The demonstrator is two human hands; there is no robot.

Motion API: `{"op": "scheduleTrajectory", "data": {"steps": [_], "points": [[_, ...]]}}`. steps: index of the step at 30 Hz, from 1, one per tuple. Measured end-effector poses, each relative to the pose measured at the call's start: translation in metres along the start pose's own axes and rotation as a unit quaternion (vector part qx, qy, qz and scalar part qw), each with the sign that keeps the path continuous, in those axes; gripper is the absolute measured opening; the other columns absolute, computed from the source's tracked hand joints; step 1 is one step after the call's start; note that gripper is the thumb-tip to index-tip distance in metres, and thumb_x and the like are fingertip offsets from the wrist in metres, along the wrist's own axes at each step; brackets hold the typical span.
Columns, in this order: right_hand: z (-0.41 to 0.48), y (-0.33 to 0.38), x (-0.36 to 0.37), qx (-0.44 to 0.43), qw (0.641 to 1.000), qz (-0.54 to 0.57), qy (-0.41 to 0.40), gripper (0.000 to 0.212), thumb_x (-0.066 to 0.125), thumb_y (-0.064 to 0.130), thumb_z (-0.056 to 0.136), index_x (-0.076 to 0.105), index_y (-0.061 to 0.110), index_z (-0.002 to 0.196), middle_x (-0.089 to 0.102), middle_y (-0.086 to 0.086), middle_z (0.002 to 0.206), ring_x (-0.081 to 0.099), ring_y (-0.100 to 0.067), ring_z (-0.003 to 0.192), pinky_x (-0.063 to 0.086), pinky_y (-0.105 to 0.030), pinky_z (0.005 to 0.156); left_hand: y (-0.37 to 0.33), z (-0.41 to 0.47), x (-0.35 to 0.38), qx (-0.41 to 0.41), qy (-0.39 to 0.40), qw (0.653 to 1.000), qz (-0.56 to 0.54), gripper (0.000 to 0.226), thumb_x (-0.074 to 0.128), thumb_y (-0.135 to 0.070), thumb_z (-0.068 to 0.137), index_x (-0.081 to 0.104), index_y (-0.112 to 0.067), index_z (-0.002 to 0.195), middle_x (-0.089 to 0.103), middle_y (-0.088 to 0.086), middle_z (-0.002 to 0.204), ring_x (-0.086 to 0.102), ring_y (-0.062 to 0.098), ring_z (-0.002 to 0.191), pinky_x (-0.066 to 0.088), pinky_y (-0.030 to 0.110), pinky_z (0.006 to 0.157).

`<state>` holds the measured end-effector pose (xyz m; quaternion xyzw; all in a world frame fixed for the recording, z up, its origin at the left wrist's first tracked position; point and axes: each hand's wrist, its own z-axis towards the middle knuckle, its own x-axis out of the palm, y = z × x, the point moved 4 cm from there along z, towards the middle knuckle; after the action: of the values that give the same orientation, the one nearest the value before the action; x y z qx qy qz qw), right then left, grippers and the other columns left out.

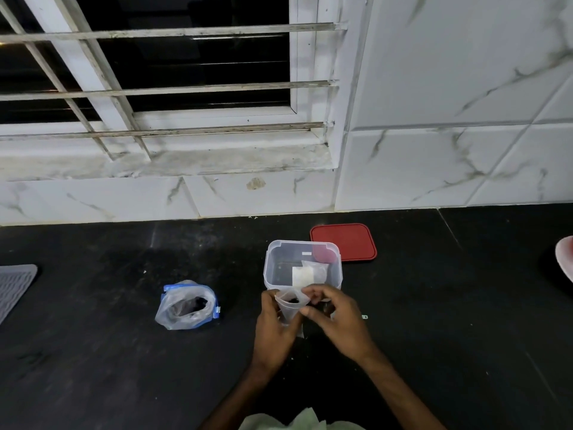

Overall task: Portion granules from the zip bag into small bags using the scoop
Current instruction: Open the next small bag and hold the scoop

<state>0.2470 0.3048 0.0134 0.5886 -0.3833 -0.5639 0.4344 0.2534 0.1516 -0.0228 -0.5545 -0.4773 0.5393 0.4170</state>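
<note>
A small clear bag (290,305) holding dark granules is pinched open between the left hand (274,324) and right hand (336,321), close together above the black counter (93,352). Just behind stands a clear container (302,265); the zip bag (187,305) sits open to the left.

I see the left hand (273,319) and right hand (339,322) pinching a small bag (288,308) of dark granules (293,301), touching a clear tub's (302,262) near wall; the zip bag (186,307) stands open left, a red lid (344,240) behind the tub.
</note>
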Motion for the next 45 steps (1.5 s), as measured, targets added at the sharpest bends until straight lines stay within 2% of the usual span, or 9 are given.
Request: {"op": "scheduleTrajectory", "data": {"steps": [7, 12, 15, 19, 26, 31, 36, 40, 45], "points": [[0.009, -0.003, 0.000, -0.004, 0.999, -0.004, -0.046, 0.008, 0.073, 0.007, 0.083, 0.071, 0.015, 0.082, 0.070, 0.007, 0.081, 0.064, -0.005, 0.081, 0.045, -0.010, 0.073, -0.005, -0.003, -0.008, -0.027, 0.096, 0.993, -0.065, 0.067, 0.077, -0.047, 0.073, 0.046, -0.026, 0.129, 0.064, -0.007, 0.123, 0.064, 0.010, 0.111, 0.056, 0.023, 0.080], [0.014, -0.008, 0.003, -0.047, 0.986, -0.152, -0.041, 0.014, 0.066, 0.008, 0.087, 0.061, 0.017, 0.079, 0.061, 0.012, 0.081, 0.056, -0.004, 0.082, 0.044, -0.016, 0.072, -0.007, -0.001, -0.021, 0.026, 0.049, 0.996, -0.071, 0.011, 0.057, -0.018, 0.098, 0.063, -0.011, 0.104, 0.071, 0.007, 0.103, 0.068, 0.018, 0.099, 0.053, 0.030, 0.083], [0.013, -0.007, 0.008, -0.074, 0.971, -0.224, -0.048, 0.016, 0.064, 0.010, 0.088, 0.056, 0.021, 0.079, 0.059, 0.014, 0.081, 0.054, -0.004, 0.079, 0.048, -0.028, 0.069, -0.007, 0.002, -0.027, 0.038, 0.025, 0.998, -0.031, 0.008, 0.059, -0.011, 0.096, 0.064, -0.016, 0.092, 0.070, 0.004, 0.092, 0.067, 0.017, 0.089, 0.053, 0.032, 0.078], [0.015, -0.003, 0.012, -0.078, 0.950, -0.296, -0.055, 0.016, 0.063, 0.016, 0.089, 0.053, 0.025, 0.080, 0.062, 0.013, 0.084, 0.056, -0.010, 0.081, 0.047, -0.035, 0.070, -0.004, 0.006, -0.029, 0.054, 0.017, 0.993, 0.106, 0.011, 0.052, -0.026, 0.096, 0.061, -0.030, 0.091, 0.069, -0.010, 0.093, 0.066, 0.009, 0.089, 0.055, 0.037, 0.078], [0.021, 0.012, 0.016, -0.103, 0.966, -0.236, 0.033, 0.011, 0.069, 0.030, 0.087, 0.066, 0.030, 0.098, 0.057, 0.019, 0.101, 0.051, 0.001, 0.100, 0.044, -0.020, 0.086, -0.017, 0.007, -0.025, 0.061, -0.019, 0.985, 0.159, 0.020, 0.053, -0.015, 0.096, 0.057, -0.031, 0.084, 0.067, -0.014, 0.087, 0.063, 0.003, 0.085, 0.051, 0.023, 0.074], [0.027, 0.019, 0.017, -0.109, 0.962, -0.252, 0.003, 0.007, 0.072, 0.021, 0.082, 0.067, 0.025, 0.078, 0.064, 0.012, 0.083, 0.058, -0.007, 0.084, 0.051, -0.036, 0.077, -0.014, 0.009, -0.025, 0.044, -0.013, 0.997, 0.056, 0.012, 0.067, -0.019, 0.091, 0.068, -0.029, 0.085, 0.072, -0.008, 0.087, 0.069, 0.013, 0.086, 0.057, 0.039, 0.080], [0.026, 0.012, 0.024, -0.069, 0.953, -0.295, 0.031, 0.013, 0.071, 0.020, 0.084, 0.060, 0.024, 0.089, 0.061, 0.008, 0.098, 0.053, -0.009, 0.096, 0.048, -0.025, 0.084, -0.015, 0.010, -0.024, 0.020, -0.019, 1.000, -0.012, 0.009, 0.070, -0.007, 0.087, 0.071, -0.016, 0.086, 0.074, 0.001, 0.085, 0.071, 0.015, 0.084, 0.058, 0.043, 0.083], [0.028, 0.006, 0.033, -0.056, 0.942, -0.329, 0.043, 0.022, 0.072, 0.020, 0.083, 0.057, 0.020, 0.100, 0.058, 0.004, 0.107, 0.048, -0.010, 0.100, 0.037, -0.016, 0.079, -0.012, 0.013, -0.023, 0.025, -0.012, 1.000, -0.002, 0.012, 0.068, -0.012, 0.088, 0.069, -0.023, 0.084, 0.073, -0.001, 0.084, 0.070, 0.016, 0.084, 0.057, 0.046, 0.082], [0.030, 0.012, 0.026, -0.056, 0.978, -0.199, 0.033, 0.006, 0.065, 0.022, 0.090, 0.059, 0.025, 0.090, 0.058, 0.010, 0.094, 0.054, -0.002, 0.091, 0.046, -0.019, 0.077, -0.012, 0.015, -0.031, 0.045, -0.041, 0.998, -0.014, 0.017, 0.063, -0.007, 0.092, 0.066, -0.023, 0.084, 0.071, 0.003, 0.084, 0.070, 0.016, 0.082, 0.057, 0.036, 0.076]]}}
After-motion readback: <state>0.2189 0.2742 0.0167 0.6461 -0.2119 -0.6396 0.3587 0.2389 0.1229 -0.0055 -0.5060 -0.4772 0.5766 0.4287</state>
